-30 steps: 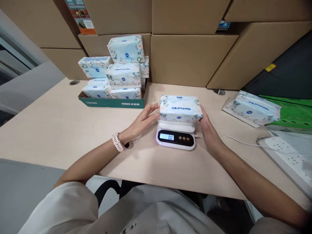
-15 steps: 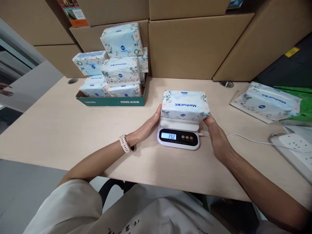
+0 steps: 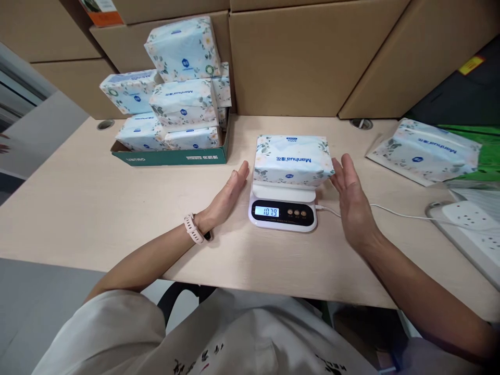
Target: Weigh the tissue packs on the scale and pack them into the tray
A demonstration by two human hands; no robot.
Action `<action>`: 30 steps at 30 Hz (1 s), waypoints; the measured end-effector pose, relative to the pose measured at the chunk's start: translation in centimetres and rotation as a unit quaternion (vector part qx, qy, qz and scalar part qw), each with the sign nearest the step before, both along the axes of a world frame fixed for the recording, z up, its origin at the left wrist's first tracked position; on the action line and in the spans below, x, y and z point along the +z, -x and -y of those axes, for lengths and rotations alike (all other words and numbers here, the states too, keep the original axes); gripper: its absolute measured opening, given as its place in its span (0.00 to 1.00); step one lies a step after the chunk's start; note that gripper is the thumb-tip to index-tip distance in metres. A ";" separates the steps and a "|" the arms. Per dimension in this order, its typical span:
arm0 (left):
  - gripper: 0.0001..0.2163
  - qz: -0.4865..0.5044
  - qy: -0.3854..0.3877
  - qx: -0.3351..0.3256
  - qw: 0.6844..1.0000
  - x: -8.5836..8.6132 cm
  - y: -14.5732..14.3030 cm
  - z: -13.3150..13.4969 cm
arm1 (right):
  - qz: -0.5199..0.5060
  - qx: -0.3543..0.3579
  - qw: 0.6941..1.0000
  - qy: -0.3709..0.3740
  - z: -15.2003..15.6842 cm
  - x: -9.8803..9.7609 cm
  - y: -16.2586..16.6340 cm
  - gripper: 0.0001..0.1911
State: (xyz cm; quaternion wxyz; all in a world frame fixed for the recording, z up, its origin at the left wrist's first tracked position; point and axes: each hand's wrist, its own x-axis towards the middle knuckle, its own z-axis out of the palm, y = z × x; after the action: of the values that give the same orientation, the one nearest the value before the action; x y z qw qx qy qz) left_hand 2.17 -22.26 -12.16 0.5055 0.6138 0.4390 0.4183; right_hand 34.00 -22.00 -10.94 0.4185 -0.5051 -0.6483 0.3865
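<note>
A floral pack of tissues (image 3: 292, 159) lies on the platform of a white digital scale (image 3: 282, 214), whose lit display reads about 107.9. To the left of the pack is my left hand (image 3: 224, 200), open and a small gap away from it. My right hand (image 3: 353, 208) is open at the pack's right side, fingers stretched out and thumb raised; whether a fingertip still touches the wrapper I cannot tell. Both hands hold nothing. A white cable (image 3: 328, 209) runs from the scale's right side behind my right hand.
A green tray (image 3: 167, 158) at the back left bears several stacked tissue packs (image 3: 183, 104). Another tissue pack (image 3: 429, 151) lies at the right, near a power strip (image 3: 472, 219). Cardboard boxes (image 3: 285, 62) line the table's back. Part of another person's hand (image 3: 3, 143) shows at the far left.
Both hands have moved outward from the tissue pack, leaving it on the scale. The display went from about 39.2 to about 107.9. The view has shifted slightly.
</note>
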 end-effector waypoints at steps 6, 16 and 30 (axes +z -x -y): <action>0.45 0.070 0.075 0.017 0.995 0.5 -0.2 0.1 | 0.028 -0.008 0.999 -0.022 -0.1 -0.2 -0.2 0.43; 0.44 0.061 0.064 -0.003 0.996 0.4 -0.1 0.1 | -0.011 -0.004 1.000 0.001 0.3 0.2 0.1 0.45; 0.46 0.104 0.099 0.003 0.990 1.4 -0.7 0.6 | -0.087 0.025 0.996 -0.017 0.0 -1.0 -0.1 0.43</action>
State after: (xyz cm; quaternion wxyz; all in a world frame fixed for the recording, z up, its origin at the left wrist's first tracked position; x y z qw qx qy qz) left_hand 2.86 -22.89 -10.74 0.6053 0.5126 0.4255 0.4357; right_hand 34.10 -22.04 -11.90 0.4719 -0.4457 -0.6287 0.4283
